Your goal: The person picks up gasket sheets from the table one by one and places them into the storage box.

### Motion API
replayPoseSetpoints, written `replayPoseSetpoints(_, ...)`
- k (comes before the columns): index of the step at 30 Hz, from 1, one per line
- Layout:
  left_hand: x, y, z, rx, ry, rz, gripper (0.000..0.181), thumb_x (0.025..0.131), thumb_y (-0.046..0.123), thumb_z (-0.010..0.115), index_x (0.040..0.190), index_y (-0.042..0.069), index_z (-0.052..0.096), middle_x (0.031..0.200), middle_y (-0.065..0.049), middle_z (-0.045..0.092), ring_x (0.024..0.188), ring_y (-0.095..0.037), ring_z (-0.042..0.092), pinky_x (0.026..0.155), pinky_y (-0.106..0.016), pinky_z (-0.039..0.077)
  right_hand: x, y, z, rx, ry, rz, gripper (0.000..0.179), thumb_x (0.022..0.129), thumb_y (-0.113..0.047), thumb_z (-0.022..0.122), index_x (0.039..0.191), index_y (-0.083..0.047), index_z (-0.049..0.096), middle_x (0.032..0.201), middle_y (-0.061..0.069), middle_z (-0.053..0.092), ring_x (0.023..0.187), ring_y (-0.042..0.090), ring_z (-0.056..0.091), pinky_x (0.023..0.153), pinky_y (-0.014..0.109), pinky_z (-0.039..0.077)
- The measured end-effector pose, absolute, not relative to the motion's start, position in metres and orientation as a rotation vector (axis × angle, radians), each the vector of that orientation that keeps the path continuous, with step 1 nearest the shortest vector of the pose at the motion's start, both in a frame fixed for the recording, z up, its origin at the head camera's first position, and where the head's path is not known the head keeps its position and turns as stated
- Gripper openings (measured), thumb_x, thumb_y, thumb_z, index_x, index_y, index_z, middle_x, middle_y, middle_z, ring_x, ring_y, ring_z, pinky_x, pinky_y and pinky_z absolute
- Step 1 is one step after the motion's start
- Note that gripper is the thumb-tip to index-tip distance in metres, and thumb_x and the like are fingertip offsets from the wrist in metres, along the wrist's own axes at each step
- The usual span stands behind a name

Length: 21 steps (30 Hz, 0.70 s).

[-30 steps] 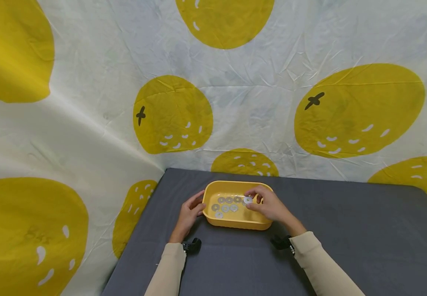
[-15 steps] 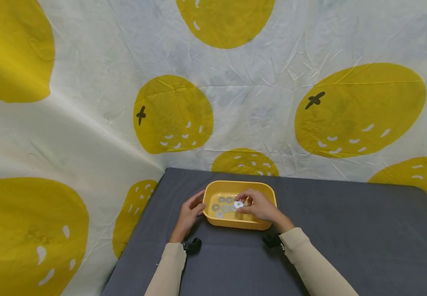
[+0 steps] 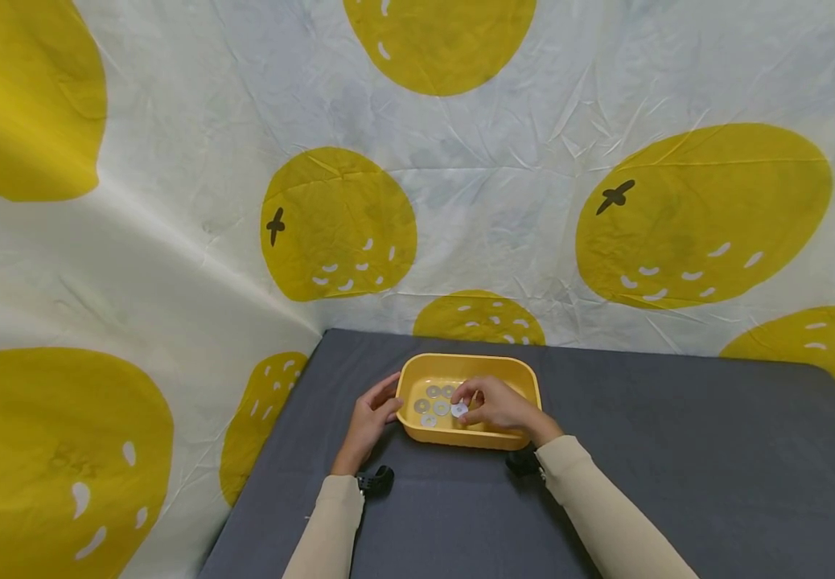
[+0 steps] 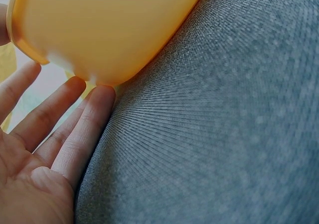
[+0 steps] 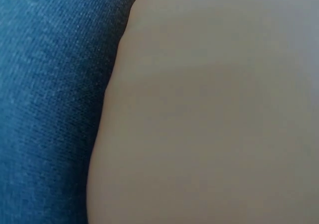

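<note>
A yellow plastic tray (image 3: 475, 438) stands on the dark cloth, with several flat metal washers (image 3: 421, 406) lying in its left part. My left hand (image 3: 368, 414) is at the tray's left end. Its straight fingertips touch the outer wall in the left wrist view, and its thumb is by the rim. My right hand (image 3: 500, 404) reaches over the tray's right side. Between its thumb and fingers it pinches a pale washer (image 3: 459, 410), close above the tray floor. That hand hides part of the tray floor. A blurred, skin-toned surface fills most of the right wrist view.
Dark grey cloth (image 3: 649, 450) covers the table around the tray. Behind and to the left hangs a white curtain (image 3: 490, 225) with big yellow fruit prints. Each wrist carries a black device (image 3: 376, 481).
My right hand has moved left and toward me over the tray with the pinched washer, covering washers that showed before. The left hand and the tray have stayed where they were.
</note>
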<state>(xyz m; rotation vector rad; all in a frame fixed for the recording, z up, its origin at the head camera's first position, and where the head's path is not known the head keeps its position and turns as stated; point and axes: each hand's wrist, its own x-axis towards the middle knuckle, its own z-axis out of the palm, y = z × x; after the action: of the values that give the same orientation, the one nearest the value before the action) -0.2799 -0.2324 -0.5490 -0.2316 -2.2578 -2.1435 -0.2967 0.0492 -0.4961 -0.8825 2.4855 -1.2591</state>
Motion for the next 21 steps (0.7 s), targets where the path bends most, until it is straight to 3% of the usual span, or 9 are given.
replayPoseSetpoints(6, -0.28, -0.232, -0.549, -0.203, -2.261, -2.162, 0.048, 0.1, 0.013, 0.064, 0.147, 0.025, 0.058, 0.135, -0.017, 0.065, 0.12, -0.032, 0.066, 0.086, -0.03, 0.061, -0.3, 0.048, -0.503, -0.844, 2.431, -1.242, 0.02, 0.087, -0.01, 0.081, 0.107, -0.008, 0.076, 0.092, 0.006, 0.067, 0.075, 0.017, 0.057, 0.066, 0.028, 0.051)
replayPoseSetpoints(10, -0.281, -0.232, -0.55, -0.227, -2.262, -2.156, 0.049, 0.1, 0.012, 0.063, 0.148, 0.021, 0.056, 0.137, -0.02, 0.064, 0.121, -0.036, 0.065, 0.086, -0.03, 0.061, -0.303, 0.046, -0.506, -0.847, 2.436, -1.214, 0.017, 0.086, -0.009, 0.082, 0.102, -0.011, 0.076, 0.087, 0.003, 0.065, 0.072, 0.015, 0.056, 0.064, 0.026, 0.05)
replayPoseSetpoints(17, -0.281, -0.234, -0.55, -0.254, -2.263, -2.148, 0.049, 0.101, 0.013, 0.063, 0.149, 0.02, 0.055, 0.139, -0.021, 0.062, 0.123, -0.039, 0.064, 0.087, -0.03, 0.061, -0.305, 0.044, -0.507, -0.874, 2.419, -1.22, 0.017, 0.086, -0.003, 0.08, 0.101, -0.007, 0.076, 0.089, 0.009, 0.066, 0.073, 0.016, 0.055, 0.064, 0.026, 0.049)
replayPoseSetpoints(21, -0.281, -0.234, -0.551, -0.246, -2.27, -2.142, 0.048, 0.101, 0.014, 0.063, 0.147, 0.025, 0.057, 0.137, -0.017, 0.065, 0.121, -0.035, 0.066, 0.087, -0.03, 0.061, -0.305, 0.043, -0.508, -0.895, 2.437, -1.193, 0.016, 0.085, -0.003, 0.081, 0.1, -0.008, 0.076, 0.087, 0.009, 0.066, 0.073, 0.015, 0.054, 0.064, 0.024, 0.048)
